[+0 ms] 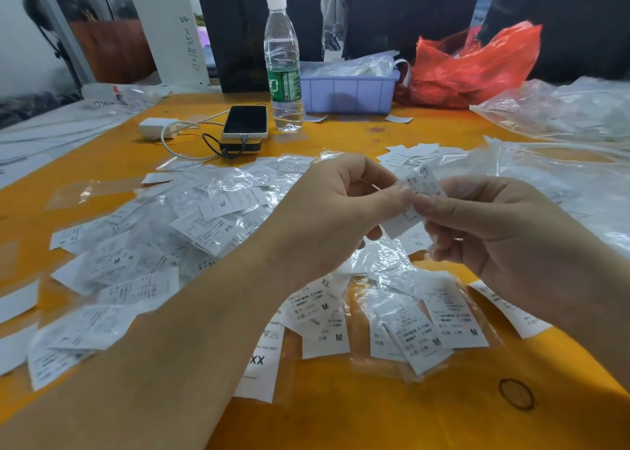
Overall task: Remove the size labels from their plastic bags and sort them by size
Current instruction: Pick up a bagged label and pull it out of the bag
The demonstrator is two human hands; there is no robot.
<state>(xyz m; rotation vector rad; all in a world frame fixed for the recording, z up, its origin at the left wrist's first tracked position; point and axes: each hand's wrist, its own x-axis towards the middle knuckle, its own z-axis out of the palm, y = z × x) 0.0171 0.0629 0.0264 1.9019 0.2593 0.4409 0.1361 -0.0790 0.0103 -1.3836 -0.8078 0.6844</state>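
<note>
Both the left hand (335,207) and right hand (491,224) pinch one bagged label (414,199); beneath it on the tabletop (341,422), most labels remain bagged (191,224).

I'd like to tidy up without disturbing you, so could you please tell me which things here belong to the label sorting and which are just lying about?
Job:
bagged label in left hand and right hand
label pile
M labels

Lying about:
water bottle
phone
charger
red bag

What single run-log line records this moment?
left hand: pinches bagged label | right hand: pinches same | stage: unbagging | pile: unsorted
</note>
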